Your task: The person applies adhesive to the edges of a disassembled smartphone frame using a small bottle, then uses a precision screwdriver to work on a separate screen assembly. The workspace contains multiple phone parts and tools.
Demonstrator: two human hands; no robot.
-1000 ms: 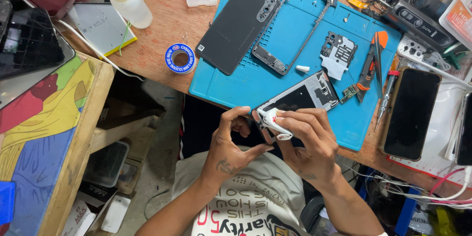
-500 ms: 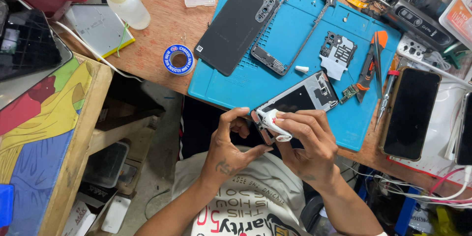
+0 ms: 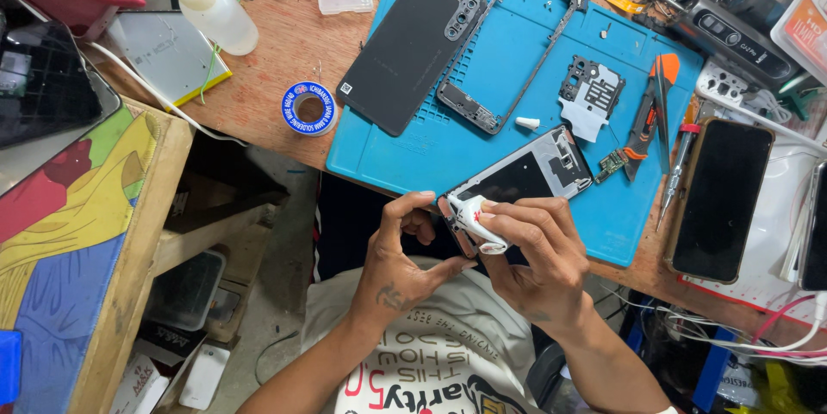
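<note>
Phone chassis, opened, is in your grip at the near edge of the blue mat, its lower end between both hands. Your left hand curls thumb and fingers around that end, closed on it. Your right hand pinches a crumpled white wipe against the chassis, fingers bent tight. On the mat beyond lie a black back cover, a bare frame and a cutter.

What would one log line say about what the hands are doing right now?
left hand: steadies opened phone | right hand: presses small white tube to phone's edge | under: blue repair mat
</note>
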